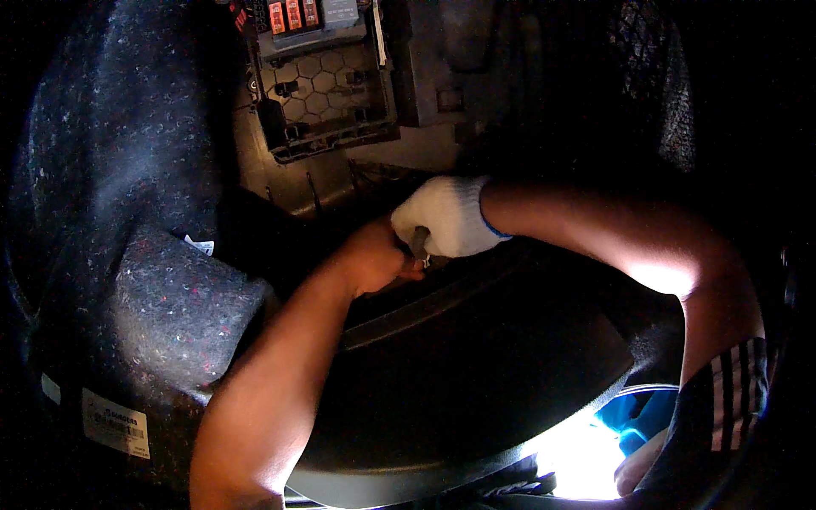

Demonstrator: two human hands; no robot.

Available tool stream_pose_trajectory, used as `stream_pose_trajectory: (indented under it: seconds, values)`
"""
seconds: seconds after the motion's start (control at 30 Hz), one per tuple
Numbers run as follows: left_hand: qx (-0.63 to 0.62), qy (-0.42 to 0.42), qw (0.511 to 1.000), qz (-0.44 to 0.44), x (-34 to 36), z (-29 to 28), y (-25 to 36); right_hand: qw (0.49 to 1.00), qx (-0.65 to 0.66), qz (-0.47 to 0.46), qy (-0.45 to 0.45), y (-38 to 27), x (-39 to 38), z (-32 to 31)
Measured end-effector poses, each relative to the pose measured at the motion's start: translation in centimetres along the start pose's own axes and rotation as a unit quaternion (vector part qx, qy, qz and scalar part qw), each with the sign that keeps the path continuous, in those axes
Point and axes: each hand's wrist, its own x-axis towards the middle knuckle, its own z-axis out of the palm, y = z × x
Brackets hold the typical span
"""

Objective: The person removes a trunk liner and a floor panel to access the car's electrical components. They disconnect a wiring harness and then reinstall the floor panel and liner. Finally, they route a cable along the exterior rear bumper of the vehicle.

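Note:
In the middle of the view, my bare left hand (pixel 374 255) is closed, its fingers curled beside a small dark grey piece (pixel 420 240). My right hand (pixel 446 217) wears a white knit glove with a blue cuff edge. It comes in from the right and is closed around that grey piece, whose kind I cannot make out. The two hands touch. Whatever lies inside my left fingers is hidden. Just below them runs the raised edge of a broad black plastic panel (pixel 476 365).
Beyond the hands stands an open black fuse box (pixel 327 85) with orange-red fuses (pixel 293 15). Loose grey felt lining (pixel 183 314) folds in at the left, with a white label (pixel 115 422) below it. Black netting (pixel 676 102) hangs at the far right. Bright light shows at lower right.

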Motion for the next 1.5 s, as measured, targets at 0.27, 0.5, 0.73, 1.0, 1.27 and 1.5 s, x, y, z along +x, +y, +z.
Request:
stream_pose_trajectory:
  seconds: [0.27, 0.5, 0.73, 1.0, 1.27, 1.5]
  values:
    - [0.032, -0.013, 0.999, 0.005, 0.2, -0.1, -0.4, 0.996, -0.063, -0.066, 0.017, 0.8, 1.3, 0.1]
    - [0.037, -0.037, 0.999, 0.006, -0.7, -0.6, 0.3, 0.992, -0.119, -0.049, -0.009, 0.1, 1.5, -0.1]
    - [0.033, -0.058, 0.998, -0.002, -1.0, -1.1, 0.7, 0.976, -0.197, -0.059, -0.067, -2.2, 1.3, -0.8]
    - [0.073, -0.059, 0.995, 0.022, -1.4, -1.2, 1.4, 0.963, -0.227, -0.139, -0.034, -1.4, 1.2, -0.4]
    - [0.065, -0.024, 0.996, 0.053, -1.0, -1.9, -0.3, 0.998, -0.002, -0.041, 0.049, -0.3, 0.7, 0.0]
    - [-0.029, -0.050, 0.997, -0.042, -1.3, -1.4, 0.5, 0.999, 0.015, 0.041, 0.021, -0.5, 0.4, -0.1]
